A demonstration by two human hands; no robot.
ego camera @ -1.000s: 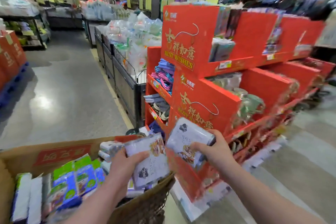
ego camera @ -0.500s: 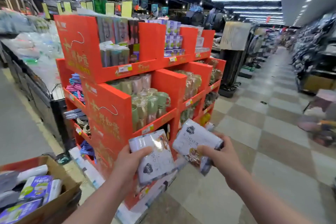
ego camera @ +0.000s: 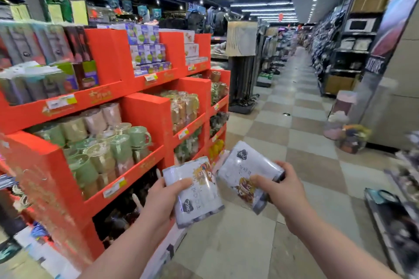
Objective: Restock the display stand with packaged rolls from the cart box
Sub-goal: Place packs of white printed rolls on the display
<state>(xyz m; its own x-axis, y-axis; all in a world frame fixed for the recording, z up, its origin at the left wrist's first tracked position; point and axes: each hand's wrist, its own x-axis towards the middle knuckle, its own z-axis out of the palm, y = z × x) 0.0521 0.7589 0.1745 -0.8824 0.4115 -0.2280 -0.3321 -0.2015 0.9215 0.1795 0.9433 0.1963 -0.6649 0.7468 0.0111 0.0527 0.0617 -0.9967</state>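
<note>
My left hand grips a pale lilac pack of rolls with a cartoon lion print, held upright in front of me. My right hand grips a second pack of the same rolls, tilted to the right. Both packs hang in the air beside the lower shelves of the red cardboard display stand, which fills the left half of the view. The cart box is out of view.
The stand's shelves hold green and beige mugs, wrapped cups and boxed goods higher up. A checkered aisle floor runs ahead. Dark shelving lines the right side, with low goods near my right arm.
The view has swung right, away from the cart box, which has left the frame, and along the stand's front. Both hands still carry their packs, now beside the stand's lower shelves.
</note>
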